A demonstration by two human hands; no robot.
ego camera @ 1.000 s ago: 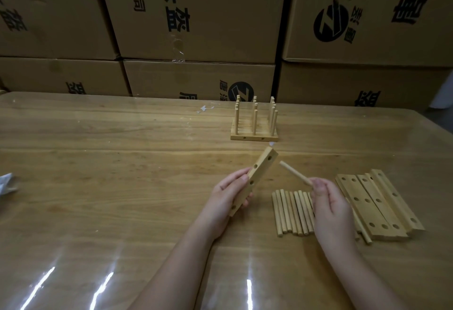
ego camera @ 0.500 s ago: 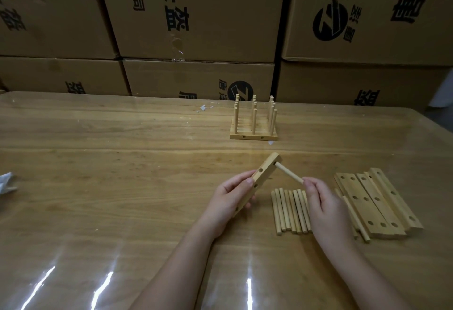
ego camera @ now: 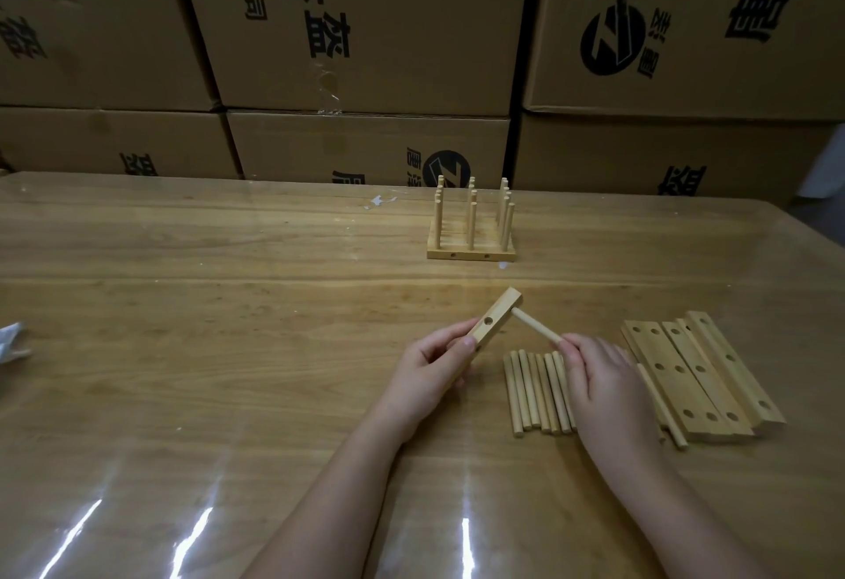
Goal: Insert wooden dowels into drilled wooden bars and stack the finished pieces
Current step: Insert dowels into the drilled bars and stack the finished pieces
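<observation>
Pinched in the right hand (ego camera: 599,377), the dowel (ego camera: 535,327) is now entering the end hole of the bar (ego camera: 491,324) — clear of it a second ago — with the left hand (ego camera: 430,368) gripping the bar above the surface (ego camera: 228,349).

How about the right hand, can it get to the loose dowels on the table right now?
Probably yes, once freed: the right hand pinches a dowel at the bar, and the loose dowels lie uncovered right beside it.

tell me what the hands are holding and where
The left hand grips a drilled wooden bar around its lower half; the right hand pinches a dowel by its near end, far tip at the bar.
</observation>
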